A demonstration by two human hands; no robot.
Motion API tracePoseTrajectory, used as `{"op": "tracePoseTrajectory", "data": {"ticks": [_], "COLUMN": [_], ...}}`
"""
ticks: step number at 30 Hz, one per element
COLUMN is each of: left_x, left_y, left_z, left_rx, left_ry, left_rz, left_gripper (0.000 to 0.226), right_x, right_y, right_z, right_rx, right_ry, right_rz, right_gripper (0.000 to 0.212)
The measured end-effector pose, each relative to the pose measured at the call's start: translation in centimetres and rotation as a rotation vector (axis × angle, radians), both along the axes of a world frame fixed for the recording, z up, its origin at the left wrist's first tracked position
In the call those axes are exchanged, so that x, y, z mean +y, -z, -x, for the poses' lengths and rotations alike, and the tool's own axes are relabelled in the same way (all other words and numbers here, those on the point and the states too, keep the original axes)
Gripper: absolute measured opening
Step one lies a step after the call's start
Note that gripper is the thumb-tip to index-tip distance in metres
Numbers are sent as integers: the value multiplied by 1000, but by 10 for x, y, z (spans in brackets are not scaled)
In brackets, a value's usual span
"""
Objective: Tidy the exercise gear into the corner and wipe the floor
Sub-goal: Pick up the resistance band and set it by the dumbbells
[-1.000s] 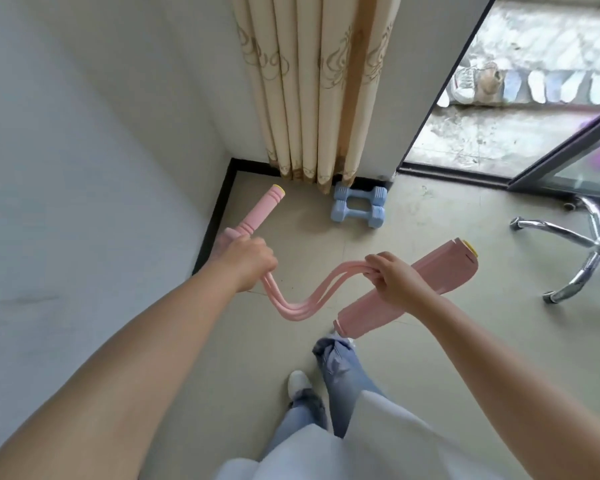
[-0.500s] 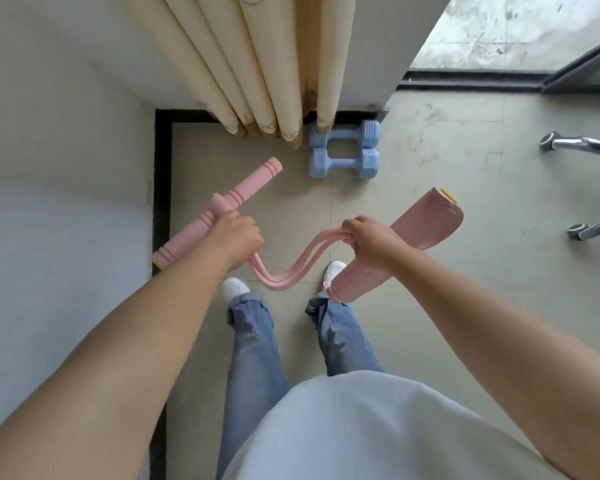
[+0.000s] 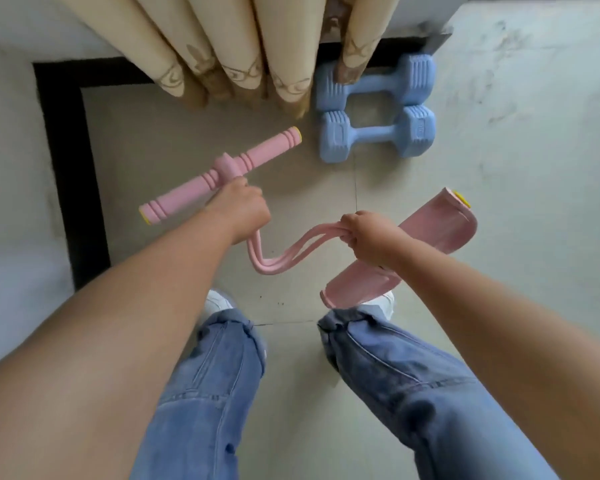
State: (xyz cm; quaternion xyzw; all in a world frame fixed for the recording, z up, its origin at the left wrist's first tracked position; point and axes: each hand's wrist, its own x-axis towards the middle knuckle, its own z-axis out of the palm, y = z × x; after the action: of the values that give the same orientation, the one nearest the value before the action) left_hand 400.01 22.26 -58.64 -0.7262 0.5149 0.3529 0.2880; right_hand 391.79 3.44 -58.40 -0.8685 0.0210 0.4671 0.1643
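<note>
A pale floor (image 3: 499, 168) meets a corner under curtains (image 3: 222, 46), where two blue dumbbells (image 3: 374, 112) lie side by side. Above the floor, the left hand (image 3: 239, 209) grips the pink bands (image 3: 274, 258) by the handle bar (image 3: 219, 174), the right hand (image 3: 368, 233) grips them by the pedal (image 3: 426, 233).

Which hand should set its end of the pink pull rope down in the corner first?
Probably the left hand: its handle bar hangs nearest the floor corner, while the right hand holds the pedal end farther out.

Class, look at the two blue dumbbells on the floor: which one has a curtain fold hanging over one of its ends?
The far dumbbell, nearest the wall: the curtain overlaps its left head. The near dumbbell lies fully uncovered.
</note>
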Motion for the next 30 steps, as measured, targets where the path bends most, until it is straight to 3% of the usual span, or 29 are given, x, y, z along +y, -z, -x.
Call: {"op": "tracePoseTrajectory", "data": {"ticks": [5, 9, 11, 13, 15, 17, 20, 22, 25, 30], "left_x": [14, 13, 9, 3, 5, 12, 9, 8, 11, 13], "left_y": [113, 175, 191, 198, 209, 222, 224, 224, 227, 213], "left_z": [-39, -76, -93, -104, -115, -127, -130, -122, -108, -84], "left_rx": [-48, -110, -137, -147, -152, -229, -252, -196, -170, -239], "left_ry": [10, 115, 70, 33, -28, -120, -550, -728, -708, -622], "left_rz": [11, 413, 404, 388, 467, 409, 387, 435, 461, 415], "left_gripper": [27, 13, 16, 32, 35, 38, 38, 43, 47, 37], "right_x": [20, 25, 23, 20, 18, 18, 21, 23, 28, 35], "right_y": [113, 167, 181, 192, 201, 209, 216, 216, 211, 208], "right_z": [-32, -66, -79, -84, -81, -75, -67, -59, -39, -28], "right_rx": [-27, -115, -162, -206, -253, -290, -266, -230, -129, -218], "right_ry": [23, -60, -95, -91, -67, -28, 24, 4, -151, -183], "right_rz": [-6, 21, 26, 26, 19, 11, 52, 95, 172, 239], "right_gripper": [24, 27, 29, 30, 30, 33, 45, 45, 49, 32]}}
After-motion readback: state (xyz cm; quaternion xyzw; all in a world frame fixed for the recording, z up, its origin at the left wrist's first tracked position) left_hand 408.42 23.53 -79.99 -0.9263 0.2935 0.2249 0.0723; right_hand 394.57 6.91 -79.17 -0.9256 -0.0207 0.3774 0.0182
